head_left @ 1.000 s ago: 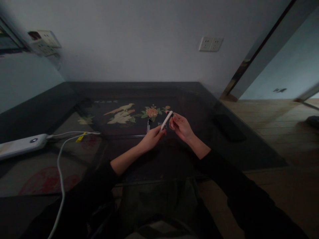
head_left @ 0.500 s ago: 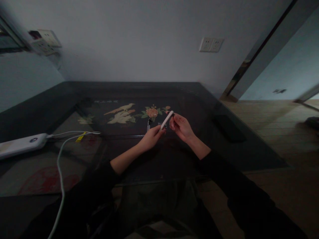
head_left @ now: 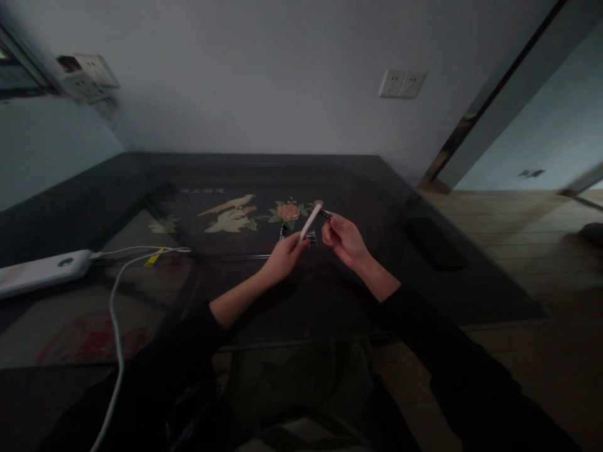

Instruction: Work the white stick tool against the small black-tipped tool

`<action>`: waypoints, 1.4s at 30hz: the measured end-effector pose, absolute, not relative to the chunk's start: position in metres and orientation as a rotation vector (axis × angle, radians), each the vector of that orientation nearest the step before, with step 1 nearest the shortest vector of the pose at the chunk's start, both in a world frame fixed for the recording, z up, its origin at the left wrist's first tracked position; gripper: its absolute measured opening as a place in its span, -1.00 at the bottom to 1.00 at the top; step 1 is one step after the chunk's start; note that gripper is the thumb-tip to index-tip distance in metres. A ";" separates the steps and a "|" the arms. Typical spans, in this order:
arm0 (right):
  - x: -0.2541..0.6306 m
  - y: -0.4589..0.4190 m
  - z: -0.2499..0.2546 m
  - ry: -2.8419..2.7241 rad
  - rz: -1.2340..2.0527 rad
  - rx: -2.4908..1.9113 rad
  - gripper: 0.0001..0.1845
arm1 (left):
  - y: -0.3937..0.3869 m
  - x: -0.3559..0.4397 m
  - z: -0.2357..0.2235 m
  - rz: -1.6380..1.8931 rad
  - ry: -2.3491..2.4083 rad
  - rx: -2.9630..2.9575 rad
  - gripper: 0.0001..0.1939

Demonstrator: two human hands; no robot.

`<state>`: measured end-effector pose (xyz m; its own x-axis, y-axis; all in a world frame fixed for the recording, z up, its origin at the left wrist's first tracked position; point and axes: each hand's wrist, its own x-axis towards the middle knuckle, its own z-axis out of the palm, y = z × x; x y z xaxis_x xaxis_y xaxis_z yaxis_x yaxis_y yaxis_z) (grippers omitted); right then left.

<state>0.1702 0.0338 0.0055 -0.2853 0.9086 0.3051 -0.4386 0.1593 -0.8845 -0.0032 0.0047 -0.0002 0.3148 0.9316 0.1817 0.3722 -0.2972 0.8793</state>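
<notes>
My left hand (head_left: 281,258) is closed round the lower end of a slim white stick (head_left: 311,221), which tilts up to the right. Between thumb and fingers, my right hand (head_left: 346,242) pinches a small dark piece (head_left: 325,215), and its left end is close to the stick's upper tip. I cannot tell whether the two touch. A small shiny metallic piece (head_left: 311,238) shows just right of my left fingers. Another small dark, shiny object (head_left: 283,231) stands behind the left hand, partly hidden by it.
A dark glass-topped table (head_left: 301,301) bears a bird-and-flower picture (head_left: 230,216). On the left lie a white power strip (head_left: 42,271) and a white cable (head_left: 117,333) with a yellow tag (head_left: 153,258). A flat black object (head_left: 436,243) rests at the right. Wall sockets (head_left: 402,83) are behind.
The small dark piece in my right hand now shows by the stick's upper tip. The stick has shifted slightly left and up, and more of the metallic piece beside it is visible.
</notes>
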 end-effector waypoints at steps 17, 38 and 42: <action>0.168 0.031 0.008 -1.200 1.460 -0.547 -0.59 | -0.010 0.003 0.003 0.845 1.018 1.874 -0.77; 0.170 0.032 0.007 -1.231 1.420 -0.521 -0.56 | 0.002 -0.002 0.000 0.937 1.120 1.813 -0.77; 0.170 0.032 0.007 -1.230 1.419 -0.517 -0.54 | 0.002 -0.002 -0.001 0.950 1.134 1.815 -0.76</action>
